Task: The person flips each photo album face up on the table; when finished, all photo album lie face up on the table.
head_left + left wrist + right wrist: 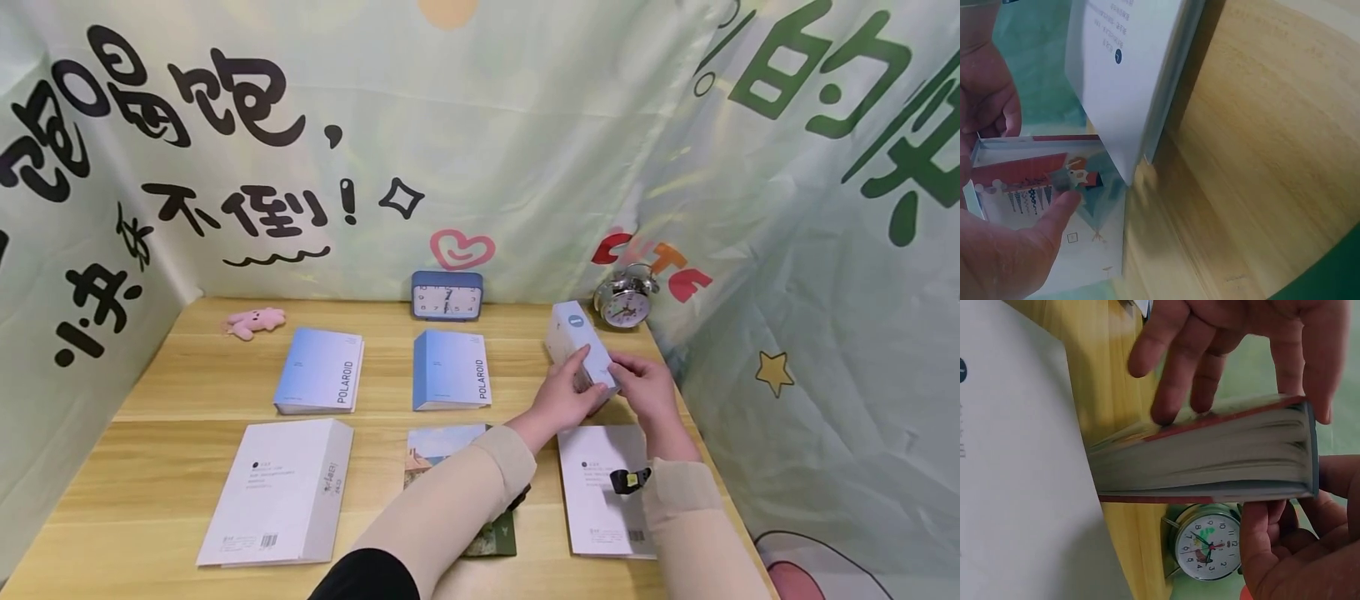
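A thick book [588, 346] with a light blue spine stands at the back right of the table, spine up in the head view. My left hand [566, 396] spreads its fingers against the left cover, its tips touching it near the spine. My right hand [643, 387] grips the spine edge at the near corner from the other side. The left wrist view shows the illustrated cover [1088, 225] with a digit of my left hand [1010, 253] laid along it. In the right wrist view the page edges [1210, 456] lie between the covers.
Near the hands lies a white book [600, 492], with a picture book [495, 542] partly under my left arm. Two blue albums [318, 367], another white book [273, 492] and a pink plush toy [255, 322] are leftward. A blue clock [447, 296] and a silver alarm clock [626, 297] stand behind.
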`<state>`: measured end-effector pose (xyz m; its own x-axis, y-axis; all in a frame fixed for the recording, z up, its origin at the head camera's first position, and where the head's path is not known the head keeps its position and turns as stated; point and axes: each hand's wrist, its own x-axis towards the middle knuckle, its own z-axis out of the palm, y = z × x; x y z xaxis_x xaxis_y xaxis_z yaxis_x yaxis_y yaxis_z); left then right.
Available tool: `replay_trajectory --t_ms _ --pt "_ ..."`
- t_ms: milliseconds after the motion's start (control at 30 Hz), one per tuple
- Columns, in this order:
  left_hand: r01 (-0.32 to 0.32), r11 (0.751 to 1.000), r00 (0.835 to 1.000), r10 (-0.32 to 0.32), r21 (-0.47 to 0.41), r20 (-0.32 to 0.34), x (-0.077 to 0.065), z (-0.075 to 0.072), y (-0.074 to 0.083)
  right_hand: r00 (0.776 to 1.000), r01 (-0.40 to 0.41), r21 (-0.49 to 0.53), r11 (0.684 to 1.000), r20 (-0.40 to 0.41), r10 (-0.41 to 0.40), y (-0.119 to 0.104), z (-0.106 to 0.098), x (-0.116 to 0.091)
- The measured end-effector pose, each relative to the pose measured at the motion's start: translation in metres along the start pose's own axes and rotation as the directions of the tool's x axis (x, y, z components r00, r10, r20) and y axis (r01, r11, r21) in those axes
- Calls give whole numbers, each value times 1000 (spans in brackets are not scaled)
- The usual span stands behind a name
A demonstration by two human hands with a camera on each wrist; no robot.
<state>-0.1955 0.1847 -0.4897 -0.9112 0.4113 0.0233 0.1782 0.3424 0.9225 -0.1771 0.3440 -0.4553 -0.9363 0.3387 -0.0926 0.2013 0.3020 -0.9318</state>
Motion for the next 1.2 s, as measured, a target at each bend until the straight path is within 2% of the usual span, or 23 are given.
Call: replay_trajectory --t_ms 367,533,633,767,933,1067,1200 --pt "11 1000 999 -11 -6 -31 2 1 1 991 -95 -1 995 94 94 10 -5 3" --pt "21 1000 1000 -21 -12 6 3 2 4 987 -97 22 995 127 93 12 -11 3" --pt "37 999 999 -36 -34 31 3 3 3 987 -85 -10 996 134 86 11 -13 3" --pt "47 998 999 -46 -49 27 5 4 0 985 -59 -65 996 158 69 12 -12 6" --pt "40 998 999 -38 -57 23 6 4 -3 968 -57 -113 992 236 83 18 -13 11" --pt "62 994 998 -60 -88 27 5 1 -5 948 -74 -169 983 293 121 23 -16 16" --pt "69 994 998 -69 -82 10 4 -1 -8 930 -68 -228 971 337 145 26 -17 21"
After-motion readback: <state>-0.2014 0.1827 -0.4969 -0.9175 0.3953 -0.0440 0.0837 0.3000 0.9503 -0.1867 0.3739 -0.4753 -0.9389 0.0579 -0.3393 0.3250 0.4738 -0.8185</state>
